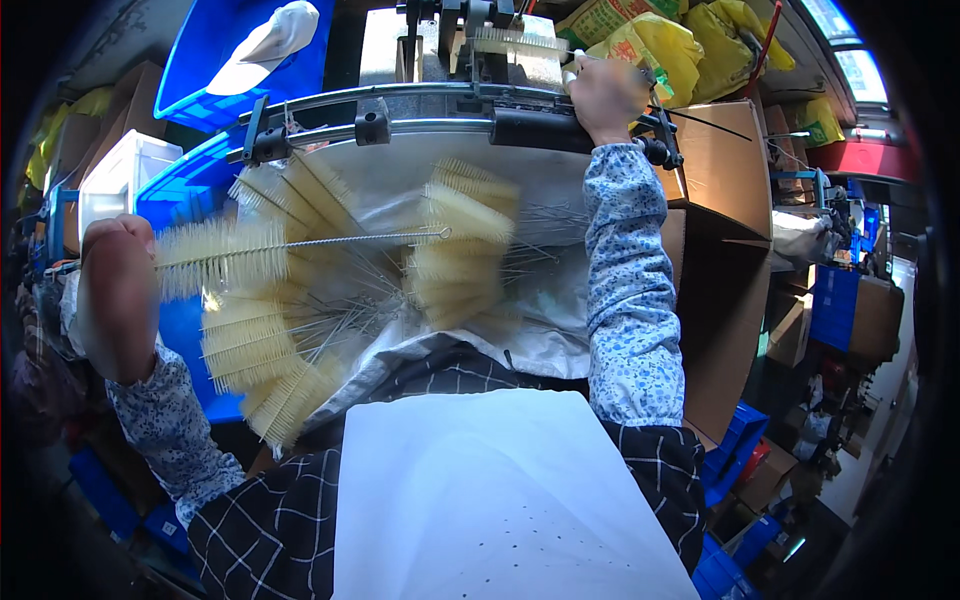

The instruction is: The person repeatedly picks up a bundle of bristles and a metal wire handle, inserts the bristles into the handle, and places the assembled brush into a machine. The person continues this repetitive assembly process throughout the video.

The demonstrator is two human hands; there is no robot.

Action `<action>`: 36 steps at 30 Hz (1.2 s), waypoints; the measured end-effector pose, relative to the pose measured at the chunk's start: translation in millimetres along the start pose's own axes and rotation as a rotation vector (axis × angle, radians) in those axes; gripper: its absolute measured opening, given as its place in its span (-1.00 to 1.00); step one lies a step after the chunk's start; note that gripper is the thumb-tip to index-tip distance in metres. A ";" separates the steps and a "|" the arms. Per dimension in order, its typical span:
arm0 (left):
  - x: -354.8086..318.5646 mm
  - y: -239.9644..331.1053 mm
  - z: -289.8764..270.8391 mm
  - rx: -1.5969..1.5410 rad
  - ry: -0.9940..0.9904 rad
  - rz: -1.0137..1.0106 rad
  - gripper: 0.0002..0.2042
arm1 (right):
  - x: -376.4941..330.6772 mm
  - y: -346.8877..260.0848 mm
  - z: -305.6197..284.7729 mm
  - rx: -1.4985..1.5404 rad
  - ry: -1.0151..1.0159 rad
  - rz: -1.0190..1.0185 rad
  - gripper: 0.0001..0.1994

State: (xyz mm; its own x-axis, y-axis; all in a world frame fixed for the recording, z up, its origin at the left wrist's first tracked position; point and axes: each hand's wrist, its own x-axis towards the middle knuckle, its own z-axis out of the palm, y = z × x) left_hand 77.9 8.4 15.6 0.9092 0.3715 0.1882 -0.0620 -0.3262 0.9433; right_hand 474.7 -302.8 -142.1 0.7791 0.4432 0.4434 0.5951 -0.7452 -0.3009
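My left hand [118, 262] is closed on the bristle end of a cream bottle brush [225, 255], whose twisted wire stem runs right to a small loop. Below it a heap of the same brushes [300, 330] lies fanned out on white sheeting [545, 330] in front of me. My right hand [605, 95] reaches up to the dark metal machine [470, 45] at the top, closed around the end of a brush [515, 40] seated across it. Both forearms wear blue floral sleeves.
Curved metal rails [400, 110] with black clamps cross above the brush heap. Blue crates [215, 50] stand at the upper left, cardboard boxes [725, 170] at the right, yellow sacks [660, 45] behind the machine. A white sheet [490, 500] covers my checked lap.
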 end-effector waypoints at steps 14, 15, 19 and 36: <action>68.7 2.7 103.7 -0.167 -0.508 0.050 -0.75 | 38.4 81.6 -62.4 -0.094 -0.412 -0.105 -0.76; 69.7 1.4 110.1 -0.184 -0.543 0.044 -0.75 | 30.0 61.8 -81.1 -0.044 -0.433 -0.059 -0.76; 82.2 0.3 144.3 -0.292 -0.677 -0.085 -0.74 | 1.9 46.5 -127.7 0.053 -0.406 -0.029 -0.76; 80.6 -31.7 242.3 0.250 -0.279 0.149 -0.60 | -43.7 -55.2 -68.8 0.239 -0.199 -0.135 -0.76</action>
State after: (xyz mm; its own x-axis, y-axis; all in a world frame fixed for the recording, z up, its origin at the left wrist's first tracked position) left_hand 253.0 -161.9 -65.4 0.9768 0.0648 0.2040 -0.1309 -0.5731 0.8089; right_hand 394.3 -315.4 -86.8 0.6990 0.6362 0.3265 0.7068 -0.5452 -0.4508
